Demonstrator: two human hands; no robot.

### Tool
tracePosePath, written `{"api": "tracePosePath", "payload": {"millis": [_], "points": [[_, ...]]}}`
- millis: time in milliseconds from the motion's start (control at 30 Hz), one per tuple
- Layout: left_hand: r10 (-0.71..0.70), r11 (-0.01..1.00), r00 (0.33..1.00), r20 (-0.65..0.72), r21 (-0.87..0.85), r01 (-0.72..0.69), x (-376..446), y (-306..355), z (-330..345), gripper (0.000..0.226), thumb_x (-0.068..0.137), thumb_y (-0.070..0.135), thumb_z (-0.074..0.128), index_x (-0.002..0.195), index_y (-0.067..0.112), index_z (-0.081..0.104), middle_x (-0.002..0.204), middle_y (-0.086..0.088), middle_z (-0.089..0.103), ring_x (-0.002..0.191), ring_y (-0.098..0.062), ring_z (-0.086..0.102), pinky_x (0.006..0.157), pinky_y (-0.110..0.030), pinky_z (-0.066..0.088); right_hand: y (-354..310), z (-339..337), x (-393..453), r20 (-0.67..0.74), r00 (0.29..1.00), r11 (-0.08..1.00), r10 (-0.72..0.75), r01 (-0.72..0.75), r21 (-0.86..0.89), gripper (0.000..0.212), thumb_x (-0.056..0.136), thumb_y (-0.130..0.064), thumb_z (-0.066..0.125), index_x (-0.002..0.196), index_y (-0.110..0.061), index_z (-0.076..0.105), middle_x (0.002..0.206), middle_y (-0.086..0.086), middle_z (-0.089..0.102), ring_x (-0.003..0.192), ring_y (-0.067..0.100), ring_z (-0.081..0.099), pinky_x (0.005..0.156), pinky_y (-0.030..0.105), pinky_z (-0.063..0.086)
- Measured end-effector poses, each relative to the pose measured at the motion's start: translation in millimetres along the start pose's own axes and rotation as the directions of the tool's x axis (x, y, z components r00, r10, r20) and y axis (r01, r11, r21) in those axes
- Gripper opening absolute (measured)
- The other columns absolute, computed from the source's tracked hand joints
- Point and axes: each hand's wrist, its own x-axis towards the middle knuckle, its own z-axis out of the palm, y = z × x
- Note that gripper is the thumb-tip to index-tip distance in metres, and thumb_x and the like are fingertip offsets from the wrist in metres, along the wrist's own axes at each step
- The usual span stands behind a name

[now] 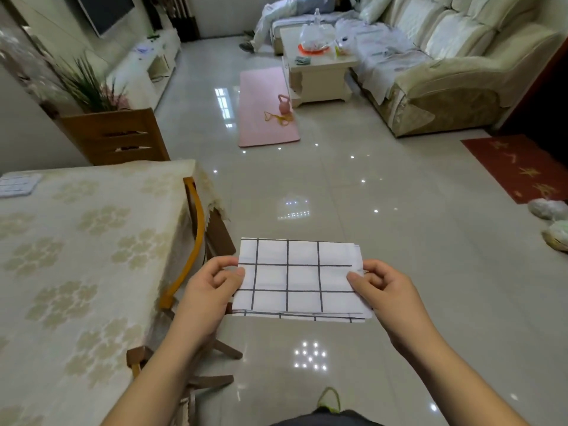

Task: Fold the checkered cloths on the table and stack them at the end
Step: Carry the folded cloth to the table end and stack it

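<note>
**Folded checkered cloth held over the floor, just off the table**

The cloth (296,279) is thin white cotton ruled with dark grey lines into squares, folded into a flat rectangle with several layers fanning slightly at its near and right edges. Its long axis runs left to right across the person, and it lies nearly level in the air, beyond the right edge of the table and above the floor, touching neither.

The left hand (212,285) pinches the cloth's left short edge, thumb on top and fingers curled beneath. The right hand (382,285) clamps the right short edge the same way. The two hands are apart, with the cloth stretched between them.

The table (76,256) is covered in a cream cloth with a raised pale-gold flower pattern and a fringed corner. A wooden chair (196,241) with a curved back is tucked against the table's right side, between it and the held cloth. At the table's far left corner lies something white with a grid on it, possibly another folded cloth, too cropped to be sure.

The floor (384,210) right of the table is glossy beige tile reflecting ceiling lights. Well beyond the table lie a pink mat (264,112), a cream coffee table and a pale sofa (455,72).
</note>
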Motion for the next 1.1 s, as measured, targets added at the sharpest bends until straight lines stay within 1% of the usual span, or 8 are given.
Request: {"api": "tracePosePath", "payload": {"millis": [100, 233, 367, 533, 667, 767, 933, 1100], "points": [[0.020, 1.000, 1.000, -0.012, -0.003, -0.020, 23, 11, 12, 0.013, 0.088, 0.036, 0.068, 0.101, 0.036, 0.066, 0.086, -0.037, 0.055, 0.078, -0.029, 0.053, 0.091, -0.059, 0.048, -11, -7, 35, 0.026, 1.000, 1.000, -0.011, 0.011, -0.007, 0.009, 0.089, -0.011, 0.067, 0.089, -0.019, 0.070, 0.059, 0.000, 0.048, 0.060, 0.015, 0.050, 0.066, 0.031, 0.045], [-0.008, 1.000, 1.000, -0.016, -0.021, 0.008, 50, 20, 23, 0.033, 0.075, 0.052, 0.069, 0.105, 0.038, 0.065, 0.090, -0.042, 0.052, 0.080, -0.032, 0.056, 0.091, -0.061, 0.047, -22, -9, 75, 0.057, 0.998, 1.000, -0.008, 0.007, 0.018, 0.012, 0.089, -0.011, 0.066, 0.094, -0.021, 0.071, 0.062, 0.002, 0.052, 0.062, 0.015, 0.056, 0.068, 0.034, 0.048], [-0.005, 0.999, 0.999, -0.037, -0.052, 0.003, 87, 23, 26, 0.017, 0.090, 0.032, 0.066, 0.107, 0.031, 0.065, 0.094, -0.040, 0.056, 0.085, -0.043, 0.063, 0.091, -0.057, 0.049, -31, -2, 116, 0.075, 0.997, 0.999, -0.004, 0.001, 0.034, 0.013, 0.090, -0.010, 0.065, 0.095, -0.020, 0.071, 0.059, -0.002, 0.053, 0.058, 0.013, 0.056, 0.065, 0.030, 0.047], [0.003, 0.998, 0.998, -0.067, -0.064, -0.007, 146, 25, 23, 0.016, 0.094, 0.022, 0.062, 0.109, 0.029, 0.063, 0.077, -0.019, 0.064, 0.083, -0.023, 0.063, 0.078, -0.029, 0.054, -41, 17, 173, 0.082, 0.997, 1.000, 0.010, -0.011, 0.010, 0.014, 0.091, -0.010, 0.065, 0.099, -0.019, 0.071, 0.067, 0.002, 0.064, 0.064, 0.016, 0.064, 0.067, 0.032, 0.050], [0.000, 0.996, 0.997, -0.075, -0.087, -0.007, 203, 31, 10, 0.016, 0.095, 0.019, 0.061, 0.109, 0.026, 0.063, 0.063, 0.000, 0.057, 0.077, -0.010, 0.060, 0.064, -0.008, 0.050, -59, 44, 226, 0.087, 0.996, 0.999, 0.017, -0.014, -0.034, 0.014, 0.091, -0.010, 0.064, 0.101, -0.017, 0.071, 0.067, 0.007, 0.063, 0.064, 0.016, 0.063, 0.064, 0.029, 0.051], [-0.020, 0.996, 0.993, -0.114, -0.092, 0.010, 247, 40, -7, 0.018, 0.094, 0.019, 0.062, 0.111, 0.026, 0.063, 0.068, -0.004, 0.065, 0.067, -0.007, 0.059, 0.062, -0.018, 0.051, -79, 71, 269, 0.112, 0.994, 0.998, 0.005, 0.001, -0.057, 0.014, 0.091, -0.010, 0.064, 0.101, -0.017, 0.072, 0.077, 0.022, 0.066, 0.071, 0.022, 0.066, 0.069, 0.035, 0.052], [-0.017, 0.998, 0.989, -0.146, -0.065, 0.007, 312, 61, -44, 0.021, 0.092, 0.025, 0.065, 0.114, 0.025, 0.065, 0.088, -0.004, 0.076, 0.073, -0.021, 0.068, 0.068, -0.039, 0.052, -103, 115, 328, 0.135, 0.990, 0.998, -0.026, 0.032, -0.045, 0.012, 0.092, -0.006, 0.062, 0.096, -0.013, 0.070, 0.055, -0.008, 0.056, 0.053, 0.008, 0.055, 0.055, 0.016, 0.045], [-0.007, 1.000, 0.992, -0.126, -0.012, 0.006, 371, 86, -61, 0.024, 0.095, 0.022, 0.061, 0.118, 0.023, 0.064, 0.087, -0.008, 0.073, 0.087, -0.030, 0.069, 0.076, -0.042, 0.056, -117, 144, 381, 0.125, 0.992, 1.000, -0.016, 0.017, -0.004, 0.014, 0.091, -0.011, 0.064, 0.094, -0.020, 0.074, 0.072, 0.016, 0.063, 0.068, 0.020, 0.064, 0.070, 0.035, 0.050]]}}
